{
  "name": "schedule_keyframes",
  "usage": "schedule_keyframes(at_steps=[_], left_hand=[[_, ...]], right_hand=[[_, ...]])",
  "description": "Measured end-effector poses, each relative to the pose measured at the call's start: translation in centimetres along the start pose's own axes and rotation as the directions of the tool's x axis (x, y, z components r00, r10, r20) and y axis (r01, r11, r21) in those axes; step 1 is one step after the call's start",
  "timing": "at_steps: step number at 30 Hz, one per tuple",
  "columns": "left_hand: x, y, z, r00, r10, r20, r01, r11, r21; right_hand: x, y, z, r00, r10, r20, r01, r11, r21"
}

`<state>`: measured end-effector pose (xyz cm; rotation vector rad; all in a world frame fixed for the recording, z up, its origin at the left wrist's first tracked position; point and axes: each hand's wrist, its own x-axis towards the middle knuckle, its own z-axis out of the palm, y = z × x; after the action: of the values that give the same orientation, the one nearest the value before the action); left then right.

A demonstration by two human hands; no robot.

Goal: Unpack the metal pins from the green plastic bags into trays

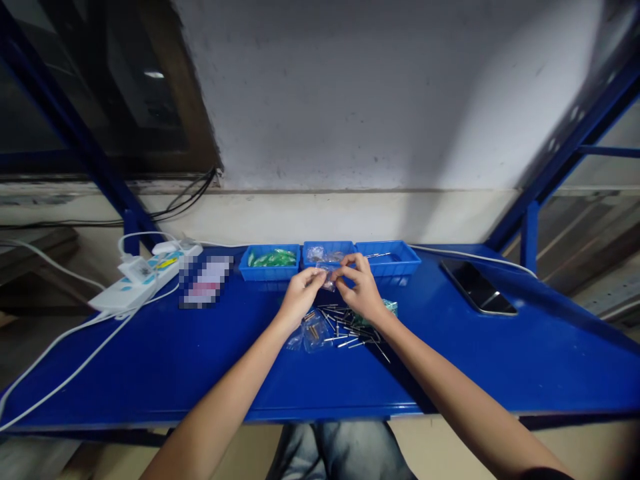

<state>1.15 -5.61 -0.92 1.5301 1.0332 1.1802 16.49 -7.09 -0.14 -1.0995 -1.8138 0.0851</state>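
Observation:
Between my two hands is a small clear plastic bag (328, 275), raised in front of the middle blue bin. My left hand (303, 291) pinches its left side with thumb and forefinger. On its right side my right hand (358, 287) is closed in a pinch, with the other fingers curled. What the bag contains is too small to make out. Below my hands lies a loose pile of metal rivets (345, 327). Beside the pile, more clear bags (316, 333) hold small brass-coloured pieces. A green packet (391, 308) shows partly behind my right wrist.
Along the back stand a blue bin of green packets (270, 275), a middle bin (311, 245) with clear bags and a right bin (395, 268) with a few thin rods. A phone (477, 287) lies right; a power strip (125, 287) with cables lies left on the blue table (200, 373).

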Motion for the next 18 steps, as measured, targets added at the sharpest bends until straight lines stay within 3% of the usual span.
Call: schedule_keyframes(at_steps=[3,6,11,15,18], left_hand=[[0.1,0.0,-0.1,0.997,0.067,-0.047,-0.068,0.997,-0.025],[0.2,-0.2,-0.3,0.986,0.135,-0.094,-0.133,0.991,0.031],[0.0,-0.1,-0.4,0.948,0.310,-0.065,-0.274,0.905,0.326],[-0.2,0.0,-0.3,0.929,0.366,-0.043,-0.294,0.807,0.512],[-0.1,0.1,-0.3,0.962,0.258,-0.087,-0.199,0.884,0.424]], right_hand=[[0.2,0.2,0.0,0.993,0.121,0.004,-0.121,0.992,0.035],[0.4,0.0,-0.1,0.949,0.282,0.139,-0.300,0.944,0.137],[0.4,-0.2,0.2,0.873,0.387,0.297,-0.478,0.799,0.365],[0.2,0.4,1.0,0.880,0.418,0.223,-0.473,0.748,0.466],[0.1,0.5,0.9,0.917,0.391,0.081,-0.385,0.813,0.437]])
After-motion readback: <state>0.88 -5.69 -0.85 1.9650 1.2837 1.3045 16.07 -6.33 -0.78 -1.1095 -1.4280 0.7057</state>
